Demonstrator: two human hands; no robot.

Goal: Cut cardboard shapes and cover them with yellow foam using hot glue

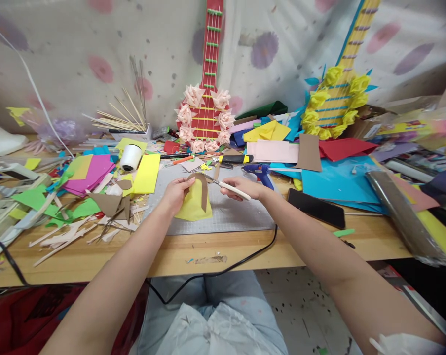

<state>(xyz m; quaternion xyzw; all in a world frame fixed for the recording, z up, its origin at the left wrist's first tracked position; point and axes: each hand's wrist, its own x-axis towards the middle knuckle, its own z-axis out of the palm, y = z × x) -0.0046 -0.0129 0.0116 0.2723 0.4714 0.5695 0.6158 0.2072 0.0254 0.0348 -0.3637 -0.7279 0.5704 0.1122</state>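
My left hand is closed on the upper left edge of a piece of yellow paper, thumb on top. A curved brown paper strip lies over the upper part of that yellow paper. In my right hand is a pair of scissors with white handles, gripped by the handles. Their metal blades point left to the top of the brown strip; whether they touch it I cannot tell. Both hands are over a grey cutting mat.
A blue glue gun and a black phone lie right of the mat. Paper scraps and a white cup are on the left. Two paper guitars stand behind. A black cord hangs past the front edge.
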